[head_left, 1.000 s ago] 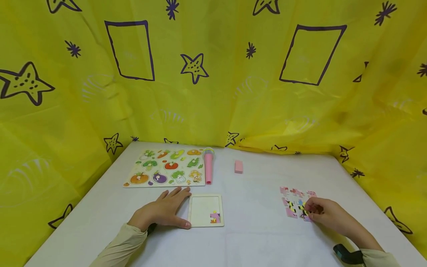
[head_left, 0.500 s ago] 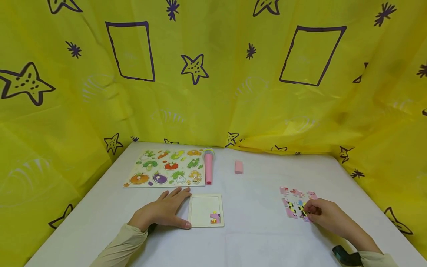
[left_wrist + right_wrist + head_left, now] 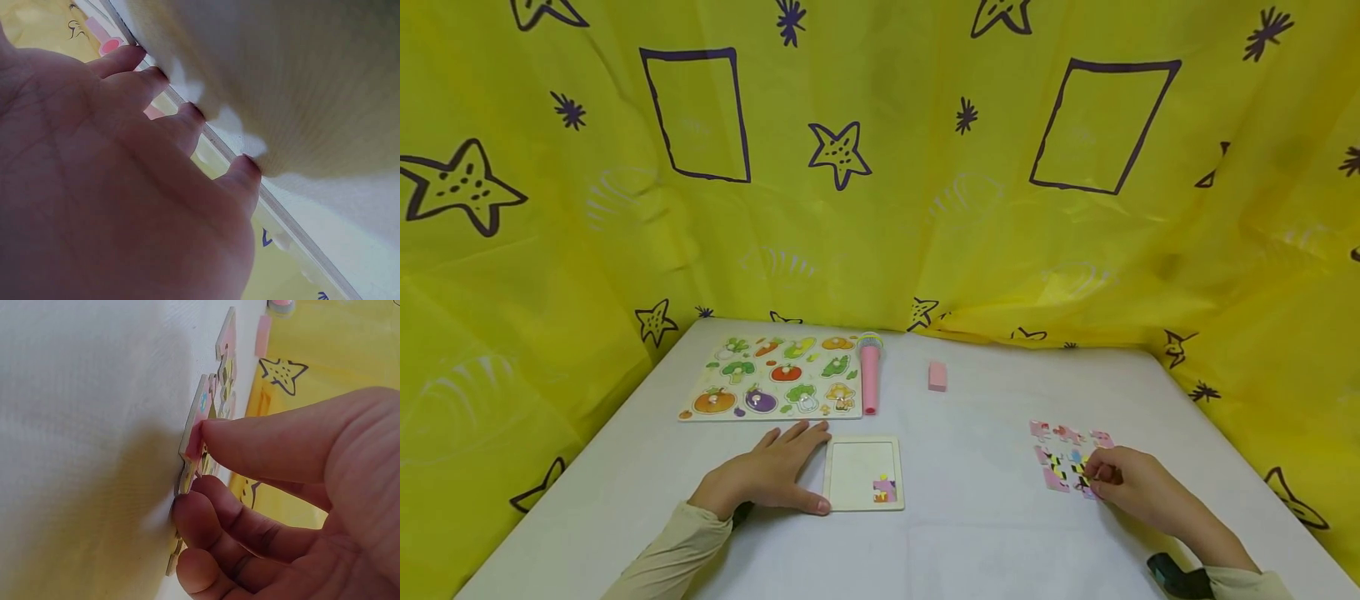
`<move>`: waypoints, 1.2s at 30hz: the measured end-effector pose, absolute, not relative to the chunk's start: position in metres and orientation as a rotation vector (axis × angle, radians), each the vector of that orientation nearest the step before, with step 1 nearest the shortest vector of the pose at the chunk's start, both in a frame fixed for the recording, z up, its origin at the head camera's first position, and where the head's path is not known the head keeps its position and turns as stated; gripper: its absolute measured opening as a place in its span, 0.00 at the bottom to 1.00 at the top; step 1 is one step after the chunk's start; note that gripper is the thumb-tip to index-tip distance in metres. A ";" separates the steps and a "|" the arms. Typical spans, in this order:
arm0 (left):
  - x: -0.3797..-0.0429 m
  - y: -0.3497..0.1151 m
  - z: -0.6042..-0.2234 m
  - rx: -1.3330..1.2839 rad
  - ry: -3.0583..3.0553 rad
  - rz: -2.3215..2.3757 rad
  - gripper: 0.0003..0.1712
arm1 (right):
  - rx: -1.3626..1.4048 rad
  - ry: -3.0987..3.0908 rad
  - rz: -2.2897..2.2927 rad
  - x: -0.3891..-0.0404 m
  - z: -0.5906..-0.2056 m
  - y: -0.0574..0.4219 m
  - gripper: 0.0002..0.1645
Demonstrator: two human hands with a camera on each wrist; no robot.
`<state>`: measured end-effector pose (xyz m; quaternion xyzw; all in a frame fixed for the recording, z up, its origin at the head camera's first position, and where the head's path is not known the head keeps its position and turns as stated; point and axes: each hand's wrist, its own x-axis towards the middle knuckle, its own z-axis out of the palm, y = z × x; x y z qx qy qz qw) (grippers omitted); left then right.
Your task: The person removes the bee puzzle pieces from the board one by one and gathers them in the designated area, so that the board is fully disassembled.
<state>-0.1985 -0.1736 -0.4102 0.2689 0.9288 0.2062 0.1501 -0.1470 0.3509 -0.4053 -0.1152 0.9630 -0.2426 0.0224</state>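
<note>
My left hand (image 3: 767, 479) lies with its fingers spread at the left side of a shallow cream puzzle tray (image 3: 863, 506), thumb at the lower left corner. One pink and yellow jigsaw piece (image 3: 885, 489) sits in the tray's lower right corner. On the right, my right hand (image 3: 1138, 487) reaches over a group of loose pink, yellow and black jigsaw pieces (image 3: 1055, 478). In the right wrist view its thumb presses the face of a pink puzzle piece (image 3: 195, 425), and curled fingertips meet that piece's lower edge. The hand covers part of the group in the head view.
Behind the left hand lies a vegetable knob-puzzle board (image 3: 786, 396), with a pink toy microphone (image 3: 869, 379) along its right edge. A small pink block (image 3: 937, 376) stands farther back on the white table (image 3: 977, 533). A yellow patterned curtain (image 3: 925, 250) hangs behind.
The right wrist has shifted slightly left, and that hand's fingers have drawn a little closer together at the pieces. The left hand and the tray hold their places.
</note>
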 end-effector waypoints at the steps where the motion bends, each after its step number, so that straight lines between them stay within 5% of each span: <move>1: -0.199 -0.174 -0.410 0.774 2.669 0.593 0.60 | -0.352 2.990 -0.749 -0.147 -0.405 0.350 0.07; 15: -0.201 -0.177 -0.412 0.784 2.672 0.597 0.60 | -0.317 3.070 -0.765 -0.150 -0.398 0.333 0.08; 36: -0.200 -0.174 -0.413 0.764 2.672 0.593 0.60 | -0.825 2.962 -1.043 -0.166 -0.396 0.244 0.05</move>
